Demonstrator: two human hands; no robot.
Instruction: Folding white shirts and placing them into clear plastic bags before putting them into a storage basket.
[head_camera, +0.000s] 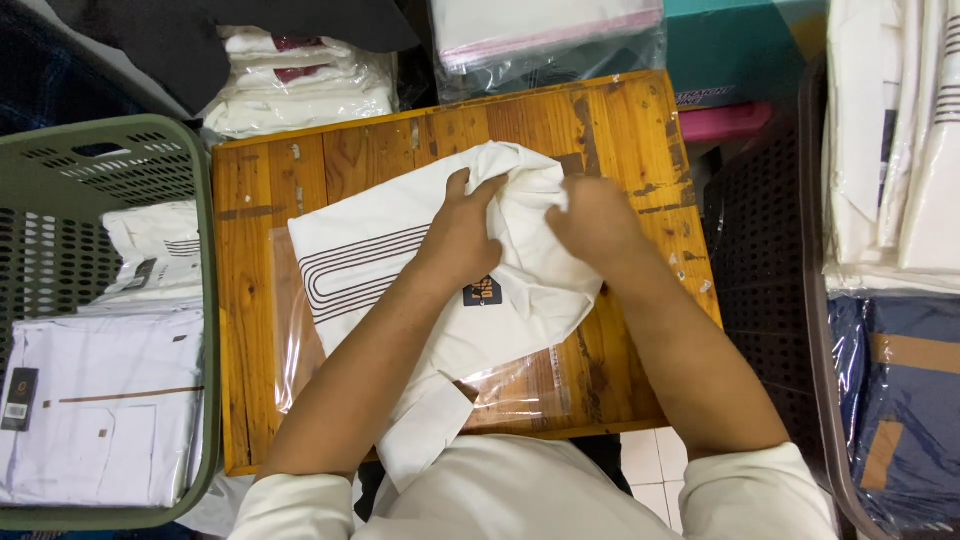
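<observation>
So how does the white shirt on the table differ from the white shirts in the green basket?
The shirt on the table lies loose and rumpled on a clear plastic bag, with the left hand and right hand bunching its upper edge; the shirts in the green basket lie flat and folded, untouched. The table shirt shows curved dark stripes; the top basket shirt shows one thin brown line. Both are white.

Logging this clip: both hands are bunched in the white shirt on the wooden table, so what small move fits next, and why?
Probably flatten the bunched top edge: the left hand and right hand grip a crumpled part of the white shirt, which lies partly folded over a clear plastic bag on the wooden table.
</observation>
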